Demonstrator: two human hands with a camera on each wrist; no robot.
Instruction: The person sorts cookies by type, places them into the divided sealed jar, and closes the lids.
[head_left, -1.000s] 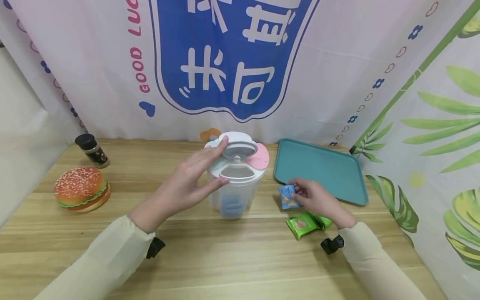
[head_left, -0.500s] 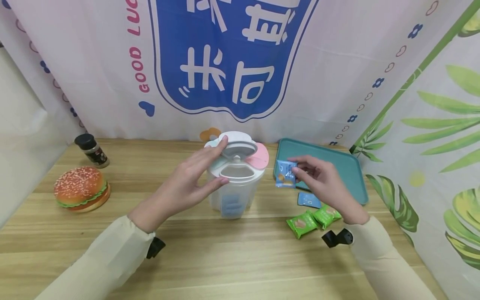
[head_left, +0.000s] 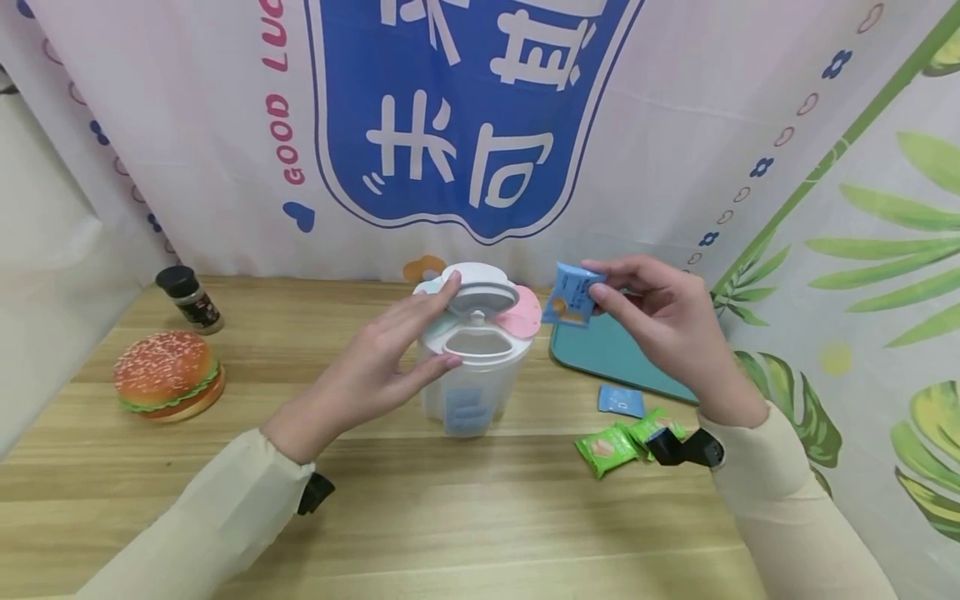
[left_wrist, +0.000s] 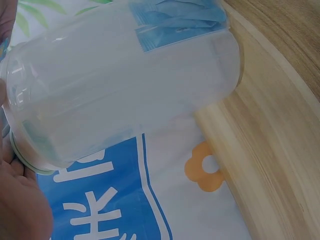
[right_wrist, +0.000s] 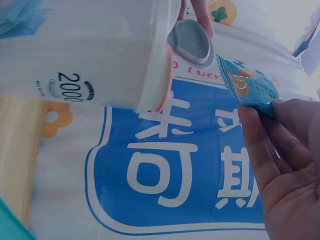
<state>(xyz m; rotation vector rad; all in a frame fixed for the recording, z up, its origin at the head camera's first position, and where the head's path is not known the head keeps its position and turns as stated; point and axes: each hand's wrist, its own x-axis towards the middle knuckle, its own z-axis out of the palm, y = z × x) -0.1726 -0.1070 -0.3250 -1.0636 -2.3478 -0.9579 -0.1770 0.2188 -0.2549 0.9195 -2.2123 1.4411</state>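
1. One blue packet (head_left: 572,295) is pinched between my right hand's (head_left: 667,325) thumb and fingertips, its free end near the tub (head_left: 497,377).
2. My left hand (head_left: 382,358) is spread wide, thumb by the tub's rim, fingers against the raised lid (head_left: 483,302).
3. My right hand partly hides the tray (head_left: 600,354).
4. Through the cloudy wall, I can't count the packets inside (left_wrist: 182,22).

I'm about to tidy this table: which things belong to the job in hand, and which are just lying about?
Likely in the job:
held blue packet in the right fingers
container with raised lid
loose blue packet
green packets, perhaps

Apparently lying about:
burger
black-capped jar
teal tray
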